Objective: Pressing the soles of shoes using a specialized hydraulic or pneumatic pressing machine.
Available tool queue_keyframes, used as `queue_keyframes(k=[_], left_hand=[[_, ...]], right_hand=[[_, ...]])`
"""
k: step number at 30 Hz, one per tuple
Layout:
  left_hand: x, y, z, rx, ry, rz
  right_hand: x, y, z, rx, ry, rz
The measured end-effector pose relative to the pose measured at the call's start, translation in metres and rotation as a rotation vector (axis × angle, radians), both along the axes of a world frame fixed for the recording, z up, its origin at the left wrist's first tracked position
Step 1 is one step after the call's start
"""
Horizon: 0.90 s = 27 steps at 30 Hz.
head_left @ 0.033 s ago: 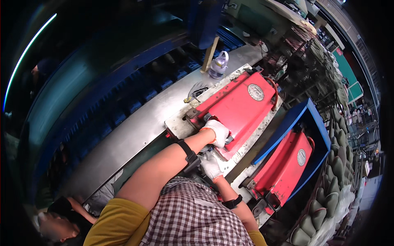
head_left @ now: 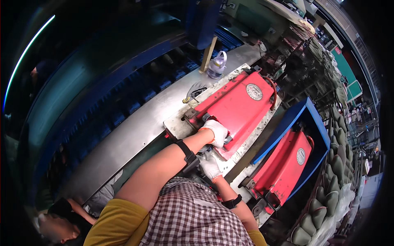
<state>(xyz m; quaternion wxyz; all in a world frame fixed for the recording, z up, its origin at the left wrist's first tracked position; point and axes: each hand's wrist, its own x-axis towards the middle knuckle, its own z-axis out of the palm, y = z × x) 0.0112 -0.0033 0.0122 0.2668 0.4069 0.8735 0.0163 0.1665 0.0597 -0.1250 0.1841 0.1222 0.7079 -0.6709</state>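
A long red metal machine cover [head_left: 238, 110] with a round pale label lies on a worn whitish plate [head_left: 174, 125] in front of me. My left hand [head_left: 216, 133], in a white work glove, is closed at the cover's near end. Grey metal bar ends [head_left: 227, 140] show beside the glove, and the fingers curl over the bar between them. Lower and closer to my body, my right hand [head_left: 211, 167], also gloved, is at the plate's near edge by a small metal fitting. Its fingertips are largely hidden, so their grip is unclear.
A second red cover [head_left: 283, 168] sits inside a blue frame [head_left: 305, 107] to the right. Beyond the first, a clear bottle [head_left: 216, 67] stands on a steel ledge [head_left: 131, 127]. Several dark green padded pieces [head_left: 318, 213] are stacked far right. Another person [head_left: 57, 227] is at lower left.
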Motion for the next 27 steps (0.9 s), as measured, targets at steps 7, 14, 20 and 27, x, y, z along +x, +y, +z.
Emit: queue_keyframes(k=[7, 14, 20, 27], left_hand=[[0.000, -0.001, -0.006, 0.026, 0.002, 0.013], [0.001, 0.000, 0.000, 0.006, -0.003, 0.006], [-0.002, 0.000, -0.006, 0.023, 0.002, 0.003], [0.000, 0.000, -0.004, 0.007, 0.004, 0.016]], right_hand=[[-0.003, -0.001, 0.038, 0.064, -0.186, 0.062], [-0.004, 0.000, 0.041, 0.082, -0.210, 0.074], [-0.005, 0.000, 0.039, 0.082, -0.177, 0.074], [-0.003, -0.001, 0.036, 0.114, -0.172, 0.080]])
